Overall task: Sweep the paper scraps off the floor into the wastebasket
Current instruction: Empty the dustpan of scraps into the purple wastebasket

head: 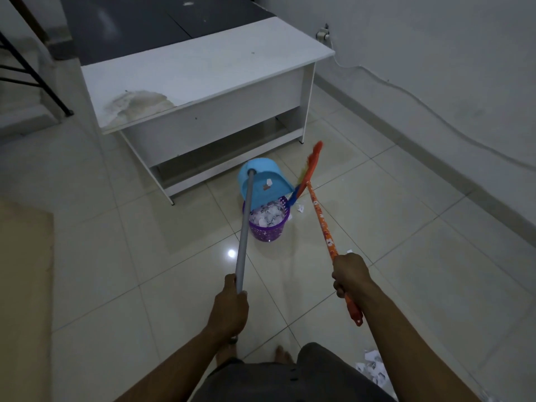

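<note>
A purple wastebasket [268,227] full of white paper scraps stands on the tiled floor in front of me. My left hand [230,309] grips the grey handle [245,227] of a blue dustpan [261,181], which is tilted over the basket's rim with two scraps stuck inside it. My right hand [349,274] grips the orange patterned stick of a broom [311,166], whose head is raised beside the dustpan. A few scraps [300,208] lie on the floor just right of the basket. More scraps [372,368] lie by my right leg.
A white desk [203,71] stands just behind the basket. A grey wall [435,53] with a trailing cable [420,103] runs along the right. A black metal frame [32,74] is at the far left. My bare feet [282,356] are on the tiles below.
</note>
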